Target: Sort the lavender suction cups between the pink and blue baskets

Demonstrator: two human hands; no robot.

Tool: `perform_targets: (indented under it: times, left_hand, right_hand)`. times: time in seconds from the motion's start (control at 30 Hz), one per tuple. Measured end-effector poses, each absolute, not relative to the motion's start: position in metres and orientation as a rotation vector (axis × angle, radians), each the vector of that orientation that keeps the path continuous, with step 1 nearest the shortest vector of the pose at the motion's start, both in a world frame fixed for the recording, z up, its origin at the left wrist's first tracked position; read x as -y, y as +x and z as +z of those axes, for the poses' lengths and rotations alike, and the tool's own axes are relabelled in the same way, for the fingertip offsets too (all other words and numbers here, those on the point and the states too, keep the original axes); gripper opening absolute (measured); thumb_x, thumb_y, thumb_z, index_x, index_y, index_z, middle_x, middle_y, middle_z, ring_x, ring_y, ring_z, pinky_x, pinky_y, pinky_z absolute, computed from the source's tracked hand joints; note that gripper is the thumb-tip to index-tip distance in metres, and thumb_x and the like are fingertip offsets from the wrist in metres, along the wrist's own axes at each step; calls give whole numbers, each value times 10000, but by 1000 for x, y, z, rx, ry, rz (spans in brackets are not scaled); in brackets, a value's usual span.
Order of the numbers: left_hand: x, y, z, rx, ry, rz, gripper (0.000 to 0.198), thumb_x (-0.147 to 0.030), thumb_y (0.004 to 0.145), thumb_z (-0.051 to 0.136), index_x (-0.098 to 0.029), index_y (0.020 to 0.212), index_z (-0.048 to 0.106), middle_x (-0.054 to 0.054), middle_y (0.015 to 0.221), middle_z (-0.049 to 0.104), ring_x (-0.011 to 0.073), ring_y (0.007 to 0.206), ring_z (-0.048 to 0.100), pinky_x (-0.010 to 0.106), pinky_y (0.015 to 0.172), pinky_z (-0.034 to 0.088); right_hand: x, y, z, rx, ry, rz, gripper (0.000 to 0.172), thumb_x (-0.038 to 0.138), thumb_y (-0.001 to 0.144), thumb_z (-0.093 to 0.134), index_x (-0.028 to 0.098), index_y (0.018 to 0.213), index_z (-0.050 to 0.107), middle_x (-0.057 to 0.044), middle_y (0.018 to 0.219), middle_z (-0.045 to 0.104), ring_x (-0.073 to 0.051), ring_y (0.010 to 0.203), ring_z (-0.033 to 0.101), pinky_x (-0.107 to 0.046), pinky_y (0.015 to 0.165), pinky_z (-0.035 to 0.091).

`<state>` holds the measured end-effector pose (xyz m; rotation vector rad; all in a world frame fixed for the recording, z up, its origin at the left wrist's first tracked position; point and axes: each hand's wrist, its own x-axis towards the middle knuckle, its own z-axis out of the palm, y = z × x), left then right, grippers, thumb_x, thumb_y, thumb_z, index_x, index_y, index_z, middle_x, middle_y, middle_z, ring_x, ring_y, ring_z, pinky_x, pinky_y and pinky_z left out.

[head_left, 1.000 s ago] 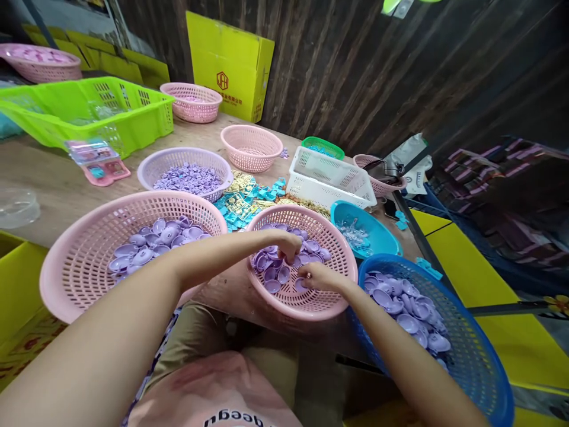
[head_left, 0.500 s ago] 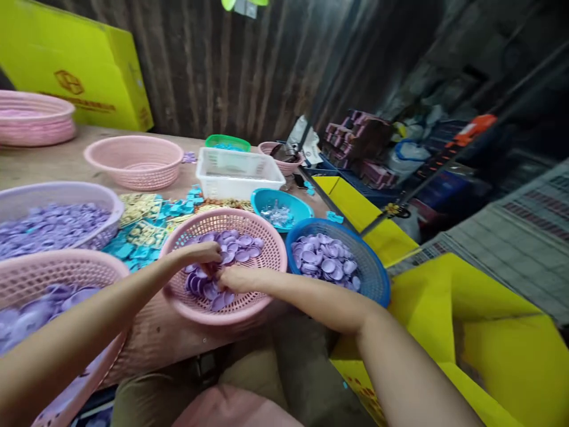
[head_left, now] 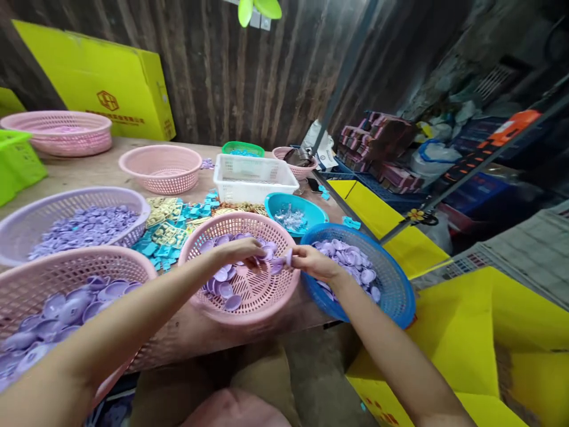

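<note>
In the middle, my right hand (head_left: 315, 263) pinches a purple dish (head_left: 288, 258) by the pink basket (head_left: 267, 292); I can't tell what my left hand (head_left: 246, 251) holds. I seem to be picking one out; letting go needs looser fingers.

A single head-worn camera is looking forward and down from above and behind the left hand (head_left: 249, 251) and right hand (head_left: 313, 262), sitting near enough that both forearms (head_left: 146, 312) are crossing the foreground. It is facing over the surface (head_left: 89, 172) around the hands, toward the dark streaked wall (head_left: 200, 71) beyond them.
</note>
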<state>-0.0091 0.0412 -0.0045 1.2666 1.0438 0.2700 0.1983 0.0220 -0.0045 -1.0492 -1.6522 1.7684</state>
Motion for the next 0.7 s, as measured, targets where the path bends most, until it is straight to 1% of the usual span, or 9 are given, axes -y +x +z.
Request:
perform_targets:
  times: [0.07,0.13,0.27,0.37,0.47,0.6,0.7]
  left_hand:
    - [-41,22,3,-984,1289,336,145,-180,765,533,-115,635,527,21,540,606,103,440,554,205,485,455]
    - [-43,53,10,-899,1311,380,170,-136,810,459,-112,654,522,12,510,589,91,428,549,191,482,447]
    - [-49,89,15,-824,1283,368,208,-117,860,365,-109,704,503,22,494,587,112,438,575,225,526,486]
    - [-54,86,10,-902,1224,393,200,-118,858,374,-105,705,503,26,481,573,118,451,583,235,558,506]
    - [-57,70,7,-977,1170,451,194,-106,843,403,-97,685,515,28,484,561,105,438,560,220,540,500]
    - [-58,67,10,-989,1172,554,196,-109,841,411,-92,687,530,22,526,564,92,444,542,212,520,488]
    - [-56,85,16,-1002,1258,556,169,-129,841,410,-74,811,567,20,563,568,106,504,565,231,565,499]
  right_hand:
    - [-17,219,11,1590,-1123,1707,277,370,600,715,145,687,578,8,679,572,-99,641,508,-227,638,402]
    - [-14,239,25,1549,-1184,1605,288,382,596,722,153,692,574,12,683,562,-93,621,491,-220,612,396]
    - [-12,262,28,1441,-1248,1490,336,423,553,736,171,685,556,2,699,553,-99,607,477,-231,584,399]
    - [-14,256,11,1390,-1234,1446,370,453,528,733,185,705,550,-19,767,581,-107,610,482,-256,601,413]
    - [-19,240,1,1414,-1198,1432,386,470,523,726,191,727,553,-30,816,599,-119,642,497,-265,623,421]
    - [-27,236,16,1504,-1285,1317,380,475,547,700,191,755,558,-25,796,611,-131,664,513,-255,630,429]
    - [-31,261,33,1559,-1408,1128,360,477,574,648,193,776,560,-13,759,601,-132,640,514,-253,613,428]
